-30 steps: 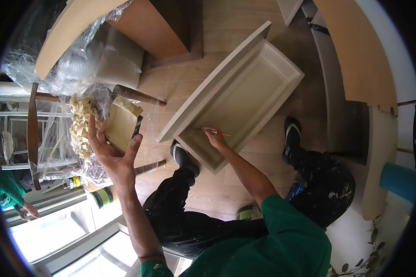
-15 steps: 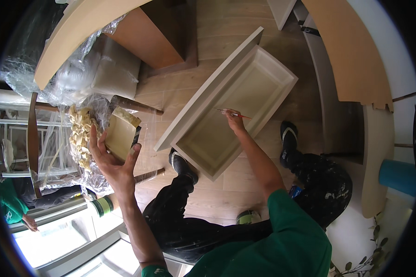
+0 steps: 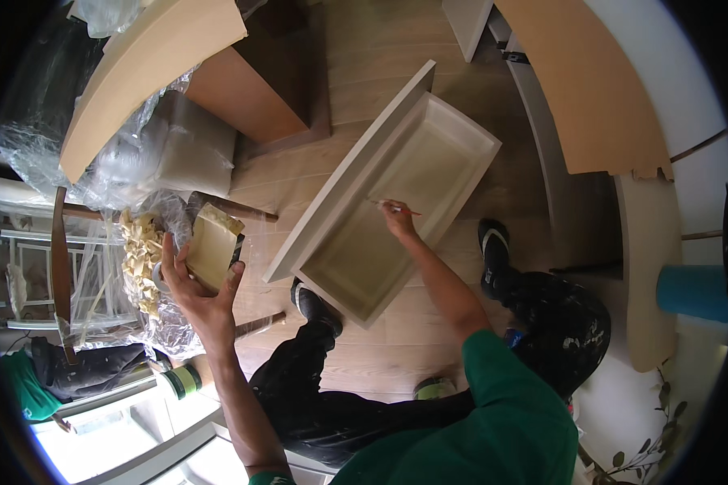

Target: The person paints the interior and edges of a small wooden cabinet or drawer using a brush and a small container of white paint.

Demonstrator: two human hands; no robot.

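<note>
My left hand (image 3: pixel 205 299) is wrapped round a shallow, cut-down paint container (image 3: pixel 213 246) with a cream inside and dark marks along its edge. My right hand (image 3: pixel 399 221) pinches a thin paintbrush (image 3: pixel 415 212) with a red handle end. The brush tip points at the inner side of the tall front panel of a pale drawer (image 3: pixel 445 158), which lies slantwise on the floor between my feet. Whether the bristles touch the panel I cannot make out.
Plastic-wrapped chairs and a heap of curled masking tape (image 3: pixel 140 259) stand at the left. A green-banded paint tub (image 3: pixel 179 381) is at lower left, another tub (image 3: pixel 434 389) near my leg. Cardboard (image 3: pixel 578 89) covers a cabinet at right. A person (image 3: pixel 28 386) in green sits far left.
The whole view has shifted a little, so the drawer lies slightly further left. Both hands keep their grips, and the brush stays by the front panel. The person at far left has changed posture.
</note>
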